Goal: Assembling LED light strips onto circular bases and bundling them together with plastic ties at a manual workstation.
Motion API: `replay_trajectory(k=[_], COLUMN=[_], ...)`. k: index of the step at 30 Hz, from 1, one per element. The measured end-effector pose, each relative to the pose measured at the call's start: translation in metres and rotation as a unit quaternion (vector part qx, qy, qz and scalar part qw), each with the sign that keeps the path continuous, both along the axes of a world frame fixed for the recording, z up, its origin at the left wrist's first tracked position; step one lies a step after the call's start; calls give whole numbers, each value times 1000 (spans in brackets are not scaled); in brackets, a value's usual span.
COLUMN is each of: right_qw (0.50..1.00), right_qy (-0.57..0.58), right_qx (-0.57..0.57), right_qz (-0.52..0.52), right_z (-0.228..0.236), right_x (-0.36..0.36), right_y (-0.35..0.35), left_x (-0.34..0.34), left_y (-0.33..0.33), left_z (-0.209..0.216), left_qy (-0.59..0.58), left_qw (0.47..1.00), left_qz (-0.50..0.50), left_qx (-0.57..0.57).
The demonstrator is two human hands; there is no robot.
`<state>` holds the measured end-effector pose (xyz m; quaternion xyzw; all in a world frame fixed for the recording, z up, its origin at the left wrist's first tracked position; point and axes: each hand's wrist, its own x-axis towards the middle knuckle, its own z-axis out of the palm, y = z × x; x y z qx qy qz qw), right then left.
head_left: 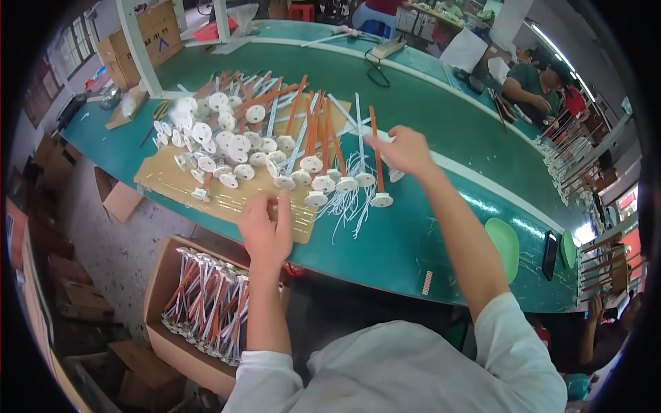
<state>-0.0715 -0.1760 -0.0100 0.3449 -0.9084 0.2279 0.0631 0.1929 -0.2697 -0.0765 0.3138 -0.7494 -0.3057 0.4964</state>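
Over the near edge of the cardboard sheet (231, 210), my left hand (267, 227) is held with thumb and fingers apart and nothing visible between them. My right hand (407, 153) reaches in from the right, its fingers spread beside the upper part of an orange strip (375, 148) that ends in a white round disc (381, 199). Another white disc (394, 174) shows just below that hand, partly covered. Between my hands lie several white discs with orange or white strips (323, 183). Thin white strings (348, 206) tangle under them. A larger heap of such pieces (224, 141) covers the sheet's left part.
A carton (160, 303) packed with similar strips stands below the table's near edge. On the green table (372, 255) are a light green tray (503, 248) and a dark phone (550, 255). Scissors (162, 110) lie behind the heap. Other people (533, 96) sit at the right.
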Motion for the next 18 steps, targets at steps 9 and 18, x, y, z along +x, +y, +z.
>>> replay_trajectory(k=[9, 18], right_qw=[985, 959], right_qy=[-73, -273], right_qx=[143, 8], right_qz=[59, 69], right_z=[-22, 23], right_x=[-45, 1], right_y=[-70, -122], left_x=[4, 5], left_y=[-1, -4], left_z=[-2, -3], left_qy=[-62, -59], left_qw=[995, 995], left_qz=[12, 11], left_qx=[-77, -82])
